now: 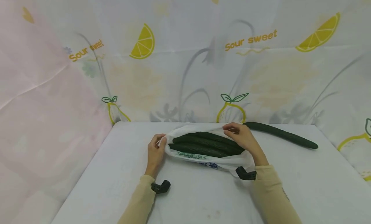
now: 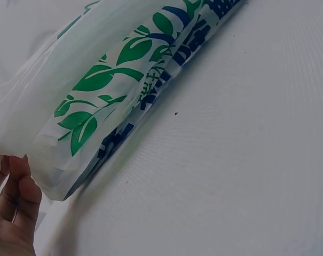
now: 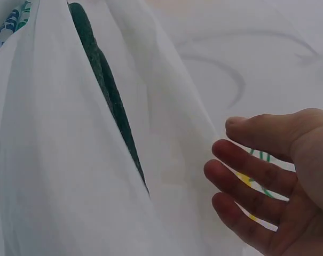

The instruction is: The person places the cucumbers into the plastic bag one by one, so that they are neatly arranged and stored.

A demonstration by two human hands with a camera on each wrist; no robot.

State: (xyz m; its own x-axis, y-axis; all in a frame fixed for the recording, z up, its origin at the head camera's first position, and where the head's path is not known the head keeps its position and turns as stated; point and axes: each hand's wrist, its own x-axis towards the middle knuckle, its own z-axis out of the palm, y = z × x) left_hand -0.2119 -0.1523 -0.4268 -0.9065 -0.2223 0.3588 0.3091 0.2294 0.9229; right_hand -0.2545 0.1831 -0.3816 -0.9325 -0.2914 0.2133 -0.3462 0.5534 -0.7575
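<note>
A white plastic bag with green leaf and blue print lies on its side on the table, its mouth spread wide. Several dark green cucumbers are inside it. At the bag's left end my left hand pinches the plastic between thumb and fingers, as the left wrist view also shows. My right hand is at the bag's far right edge, thumb and fingers apart and loosely bent. In the right wrist view its fingertips are at the plastic edge without gripping it; whether they touch it I cannot tell.
Another long cucumber lies on the white table at the back right, just beyond my right hand. A printed cloth with lemons hangs behind the table. Black wrist cameras are strapped to both sleeves.
</note>
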